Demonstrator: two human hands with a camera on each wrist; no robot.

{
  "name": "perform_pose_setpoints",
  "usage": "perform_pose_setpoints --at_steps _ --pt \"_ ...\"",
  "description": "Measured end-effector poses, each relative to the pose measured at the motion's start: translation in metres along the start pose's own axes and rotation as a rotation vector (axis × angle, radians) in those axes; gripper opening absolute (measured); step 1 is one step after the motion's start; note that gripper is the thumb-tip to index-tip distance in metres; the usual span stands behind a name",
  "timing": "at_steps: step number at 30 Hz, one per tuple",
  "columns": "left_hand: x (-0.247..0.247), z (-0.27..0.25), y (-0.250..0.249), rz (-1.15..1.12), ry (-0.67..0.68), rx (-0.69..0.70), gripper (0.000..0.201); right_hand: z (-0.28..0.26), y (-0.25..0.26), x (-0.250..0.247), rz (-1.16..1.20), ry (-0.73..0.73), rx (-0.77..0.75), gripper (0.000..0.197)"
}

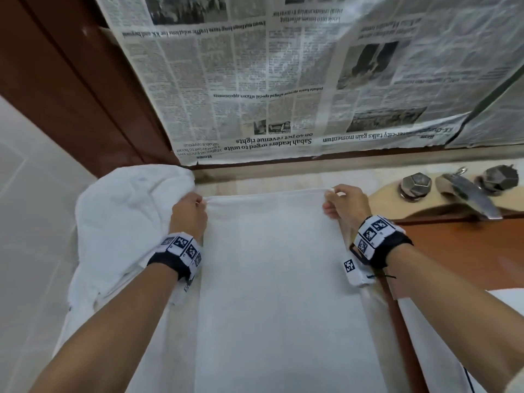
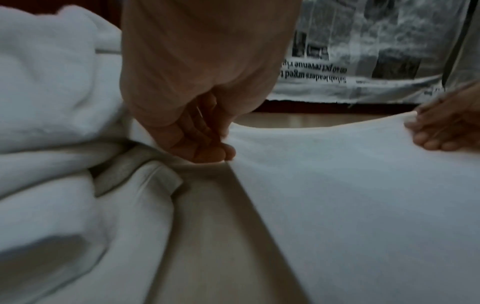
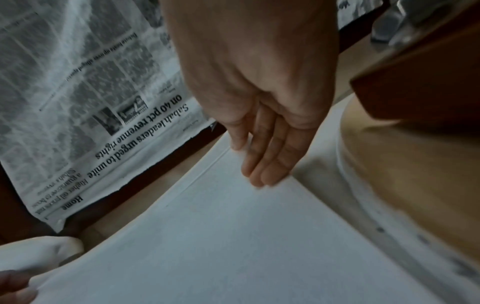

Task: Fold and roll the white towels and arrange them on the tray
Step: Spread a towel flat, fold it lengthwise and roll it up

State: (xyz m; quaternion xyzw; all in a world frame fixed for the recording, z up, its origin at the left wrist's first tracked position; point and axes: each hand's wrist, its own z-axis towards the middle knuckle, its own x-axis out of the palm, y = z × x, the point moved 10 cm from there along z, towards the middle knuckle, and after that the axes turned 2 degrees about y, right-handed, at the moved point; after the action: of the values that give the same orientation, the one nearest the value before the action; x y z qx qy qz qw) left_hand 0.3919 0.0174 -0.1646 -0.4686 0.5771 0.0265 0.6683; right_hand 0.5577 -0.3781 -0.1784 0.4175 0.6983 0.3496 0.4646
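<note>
White towel (image 1: pixel 272 279) lies spread flat on the beige counter (image 1: pixel 255 180), long side running toward the person, far edge near the wall. Left hand (image 1: pixel 188 214) pinches the far-left corner, fingers curled tight around the hem; left wrist view shows the fingertips (image 2: pixel 207 151) bunched on the cloth. Right hand (image 1: pixel 344 205) holds the far-right corner: thumb and forefinger pinch the hem, remaining fingers (image 3: pixel 270 164) extended fairly straight, tips resting on the towel top. Far edge sags slightly between the two hands.

Pile of crumpled white towels (image 1: pixel 122 222) sits just left of the flat one, touching the left hand's outer side. Newspaper (image 1: pixel 283 80) sheets cover the wall behind, print upside down. Metal faucet (image 1: pixel 465 194) with two faceted knobs sits at the far right, well apart from the towel. Dark wood surface (image 1: pixel 453 251) lies right of the right wrist; can't confirm it's the tray.
</note>
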Motion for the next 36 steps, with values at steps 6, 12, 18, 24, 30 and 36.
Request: perform_pose_setpoints --at_steps 6,12,18,24,30,36 --pt "0.015 0.005 -0.007 0.275 -0.012 0.051 0.013 0.021 -0.007 0.01 -0.087 -0.036 0.039 0.015" --pt "0.019 -0.044 -0.015 0.107 -0.062 0.206 0.036 -0.044 0.022 0.032 -0.397 0.01 -0.282 0.049" --pt "0.092 -0.129 -0.032 0.342 0.251 0.302 0.071 -0.131 -0.017 0.134 -0.949 0.378 -0.492 0.06" --pt "0.106 -0.132 -0.016 0.499 0.34 0.271 0.065 -0.118 -0.045 0.134 -1.146 0.403 -0.419 0.069" --pt "0.069 -0.115 0.026 0.499 0.306 0.139 0.062 -0.1 -0.054 0.06 -1.121 0.25 -0.185 0.062" --pt "0.092 -0.163 -0.006 0.399 0.376 0.275 0.074 -0.179 -0.054 0.1 -1.049 0.408 -0.314 0.085"
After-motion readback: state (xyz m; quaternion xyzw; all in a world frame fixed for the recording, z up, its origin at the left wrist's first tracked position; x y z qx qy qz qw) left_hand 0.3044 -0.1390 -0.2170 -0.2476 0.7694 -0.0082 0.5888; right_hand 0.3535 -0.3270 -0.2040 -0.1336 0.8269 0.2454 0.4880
